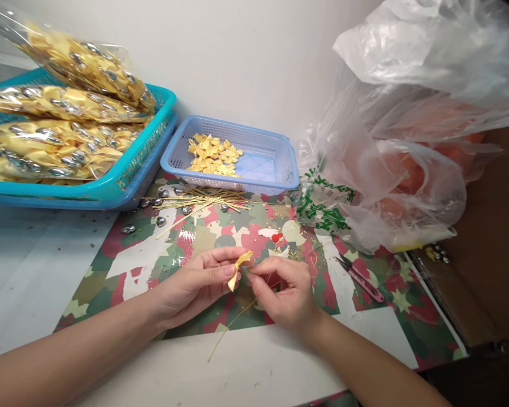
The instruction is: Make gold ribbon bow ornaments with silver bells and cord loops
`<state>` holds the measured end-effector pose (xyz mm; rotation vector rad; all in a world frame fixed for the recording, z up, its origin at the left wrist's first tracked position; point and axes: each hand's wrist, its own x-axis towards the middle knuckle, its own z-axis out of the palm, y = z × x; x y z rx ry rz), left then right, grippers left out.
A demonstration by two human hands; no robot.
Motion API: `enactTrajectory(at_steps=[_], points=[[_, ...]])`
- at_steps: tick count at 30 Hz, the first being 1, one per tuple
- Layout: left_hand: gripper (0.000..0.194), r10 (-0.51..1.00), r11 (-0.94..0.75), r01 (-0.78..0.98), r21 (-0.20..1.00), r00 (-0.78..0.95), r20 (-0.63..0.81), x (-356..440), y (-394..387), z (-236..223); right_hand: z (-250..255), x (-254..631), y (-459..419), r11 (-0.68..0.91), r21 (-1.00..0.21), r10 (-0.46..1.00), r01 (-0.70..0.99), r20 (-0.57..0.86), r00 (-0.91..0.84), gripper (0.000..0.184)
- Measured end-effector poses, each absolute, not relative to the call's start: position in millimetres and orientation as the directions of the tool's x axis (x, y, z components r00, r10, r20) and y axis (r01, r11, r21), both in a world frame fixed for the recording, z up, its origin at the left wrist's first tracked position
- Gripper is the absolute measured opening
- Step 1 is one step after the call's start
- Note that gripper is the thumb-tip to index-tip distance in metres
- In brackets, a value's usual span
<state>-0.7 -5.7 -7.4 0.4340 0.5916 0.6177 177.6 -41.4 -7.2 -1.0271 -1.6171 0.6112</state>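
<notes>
Here we pinched the yellow ribbon bow (238,268) in our left hand (199,285) near the table's front edge, so our right hand (282,294), closed fingertips, could work the gold wire (233,323) against it.

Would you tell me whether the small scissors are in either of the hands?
No, the scissors lie on the mat right of the right hand, untouched.

Small handicraft piecework bench, set against a plain white wall. Shown by stock in bulk: teal basket (152,152) stacked with clear bags of finished yellow bows (55,147), blue basket (275,175) of loose gold ribbon pieces (214,155), pile of gold wires (199,199), thread snips (360,278), patterned plastic work mat (186,237).
</notes>
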Motion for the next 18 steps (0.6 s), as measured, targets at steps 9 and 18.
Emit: enactTrajectory(at_steps=[9, 18], points=[[0.024, 0.631, 0.734, -0.414, 0.539, 0.711, -0.312, 0.4, -7.2, -5.9, -8.1, 177.2, -41.1, 0.317, -0.921, 0.948, 0.225, 0.316, -0.043, 0.01], [0.024, 0.664, 0.698, -0.4, 0.594, 0.672, -0.327, 2.0, -6.8, -5.0, -11.0, 173.8, -41.5, 0.216, -0.97, 0.976, 0.112, 0.215, -0.022, 0.011]])
